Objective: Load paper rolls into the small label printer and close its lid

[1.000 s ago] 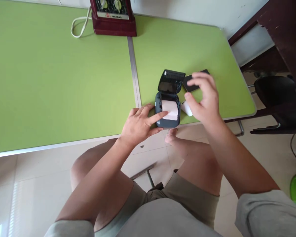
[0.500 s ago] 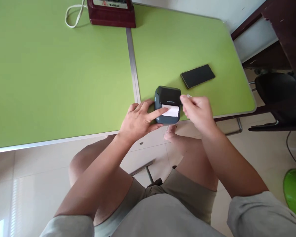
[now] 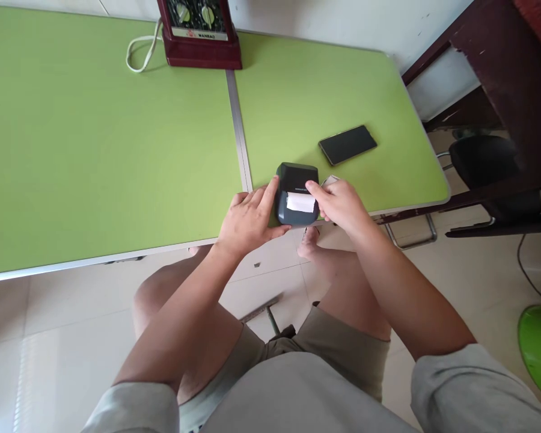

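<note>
A small dark grey portable label printer (image 3: 297, 174) stands at the front edge of the green table. From its front slot sticks a strip of white paper (image 3: 301, 202). My left hand (image 3: 247, 222) grips the printer's left side, fingers along it and thumb at the front lower edge. My right hand (image 3: 340, 203) is at the printer's right side, its thumb at the top edge near the slot. A small whitish slip of paper (image 3: 330, 180) shows behind its curled fingers; most of the slip is hidden.
A black smartphone (image 3: 347, 145) lies behind the printer to the right. At the back stands a dark red device (image 3: 202, 54) with knobs and a white cord (image 3: 139, 59). A metal strip (image 3: 238, 129) crosses the green table (image 3: 117, 150). A black chair (image 3: 482, 168) is at the right.
My right hand has moved left onto the printer's side. My left index finger has lifted off the paper strip and gone back to the printer's left edge. The view has shifted slightly.
</note>
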Tool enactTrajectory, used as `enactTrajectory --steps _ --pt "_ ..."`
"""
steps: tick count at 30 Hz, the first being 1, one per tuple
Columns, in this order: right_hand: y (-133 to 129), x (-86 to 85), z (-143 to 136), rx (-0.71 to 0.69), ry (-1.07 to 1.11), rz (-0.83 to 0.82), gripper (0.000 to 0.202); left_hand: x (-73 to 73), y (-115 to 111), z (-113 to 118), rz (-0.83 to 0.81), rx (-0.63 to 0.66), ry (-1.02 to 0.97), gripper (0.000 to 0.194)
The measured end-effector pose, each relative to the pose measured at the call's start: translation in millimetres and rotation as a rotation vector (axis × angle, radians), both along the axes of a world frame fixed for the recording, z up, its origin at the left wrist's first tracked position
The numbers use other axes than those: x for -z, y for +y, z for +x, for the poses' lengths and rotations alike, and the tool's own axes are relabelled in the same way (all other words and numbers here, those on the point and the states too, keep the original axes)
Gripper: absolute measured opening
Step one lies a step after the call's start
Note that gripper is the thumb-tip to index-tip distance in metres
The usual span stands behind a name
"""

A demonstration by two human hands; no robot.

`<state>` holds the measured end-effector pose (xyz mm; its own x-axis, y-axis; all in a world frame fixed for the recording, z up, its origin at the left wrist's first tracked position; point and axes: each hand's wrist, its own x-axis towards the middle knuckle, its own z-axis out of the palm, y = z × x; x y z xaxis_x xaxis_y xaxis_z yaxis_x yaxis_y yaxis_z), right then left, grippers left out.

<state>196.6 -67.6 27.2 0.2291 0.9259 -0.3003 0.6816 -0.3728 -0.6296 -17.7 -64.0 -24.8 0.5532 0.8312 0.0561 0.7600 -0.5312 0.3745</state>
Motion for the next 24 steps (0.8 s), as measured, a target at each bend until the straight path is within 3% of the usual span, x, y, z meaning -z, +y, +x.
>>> enactTrajectory --steps 6,11,20,24 --pt "-17 25.6 0 0.132 0.287 -0.011 0.065 1.2 -1 -1 0.007 0.007 -0.009 0.098" --pt "-18 33.8 7 0.065 0.305 -0.012 0.068 2.1 4 -1 0.017 -0.002 -0.063 0.087" --pt "-20 10.4 7 -0.056 0.216 -0.088 0.042 -0.3 3 -1 -0.001 -0.013 -0.074 0.092" --pt "-12 -7.2 2 -0.040 -0.007 0.053 0.041 -3.8 1 1 -0.038 -0.034 -0.030 0.102"
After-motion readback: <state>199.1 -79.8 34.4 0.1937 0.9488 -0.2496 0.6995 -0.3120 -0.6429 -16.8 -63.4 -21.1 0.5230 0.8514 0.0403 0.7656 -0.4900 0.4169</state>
